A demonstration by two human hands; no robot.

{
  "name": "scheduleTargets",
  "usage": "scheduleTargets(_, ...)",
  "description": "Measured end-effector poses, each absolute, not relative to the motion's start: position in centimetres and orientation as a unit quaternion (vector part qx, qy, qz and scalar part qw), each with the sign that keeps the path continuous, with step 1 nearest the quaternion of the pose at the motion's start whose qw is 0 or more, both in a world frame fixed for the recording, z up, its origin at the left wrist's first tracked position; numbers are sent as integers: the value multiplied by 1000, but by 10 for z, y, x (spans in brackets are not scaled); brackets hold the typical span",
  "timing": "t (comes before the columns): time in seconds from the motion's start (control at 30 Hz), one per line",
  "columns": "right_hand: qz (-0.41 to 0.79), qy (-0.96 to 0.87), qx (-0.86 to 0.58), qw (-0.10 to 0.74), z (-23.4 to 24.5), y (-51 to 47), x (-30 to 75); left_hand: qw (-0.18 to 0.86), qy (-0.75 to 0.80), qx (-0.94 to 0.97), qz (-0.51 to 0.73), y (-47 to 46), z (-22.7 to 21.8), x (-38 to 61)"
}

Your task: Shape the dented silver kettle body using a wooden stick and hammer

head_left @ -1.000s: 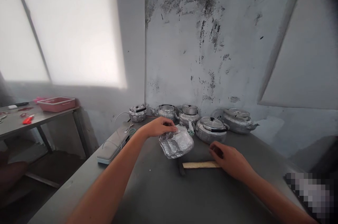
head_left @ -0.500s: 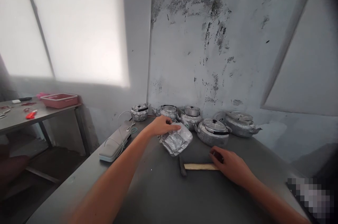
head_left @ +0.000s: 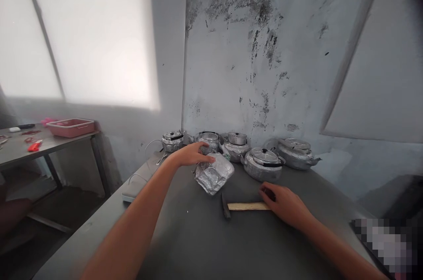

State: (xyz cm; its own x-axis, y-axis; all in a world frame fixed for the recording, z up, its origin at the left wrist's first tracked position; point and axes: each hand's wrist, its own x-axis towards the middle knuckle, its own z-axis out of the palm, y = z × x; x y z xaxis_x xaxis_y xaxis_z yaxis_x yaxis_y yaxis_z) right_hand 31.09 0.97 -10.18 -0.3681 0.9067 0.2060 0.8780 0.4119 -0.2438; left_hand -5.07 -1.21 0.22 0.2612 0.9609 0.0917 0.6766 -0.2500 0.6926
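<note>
A dented, crumpled aluminium kettle [head_left: 215, 174] is tilted on the grey table, its battered side facing me. My left hand [head_left: 191, 154] is at its upper left edge, thumb lying on the near surface. The other fingers reach over behind the edge, partly hidden, and appear to grip it. To the right, my right hand [head_left: 286, 205] is curled, back side up, around the end of the wooden handle of a hammer [head_left: 247, 206]. The hammer lies low over the table, its dark metal head pointing left, just in front of the dented kettle.
Several aluminium kettles stand along the wall, including a lidded one [head_left: 263, 165] and a wide one [head_left: 295, 154]. A pale case [head_left: 132, 189] with a cable sits left, partly behind my forearm. A pink basket [head_left: 71, 127] rests on another table.
The view has shifted slightly. My left hand has slid a little left along the dented kettle, its thumb and fingers further apart, and the kettle has turned slightly. The right hand stays at the hammer handle.
</note>
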Motion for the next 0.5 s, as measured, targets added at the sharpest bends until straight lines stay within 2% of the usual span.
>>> scheduleTargets(0.23, 57, -829, -530, 169, -102, 10, 312, 322, 584, 704, 244, -16, 1, -54)
scheduleTargets(0.5, 65, -833, -522, 174, -99, 7, 311, 241, 590, 737, 225, -14, 2, -66)
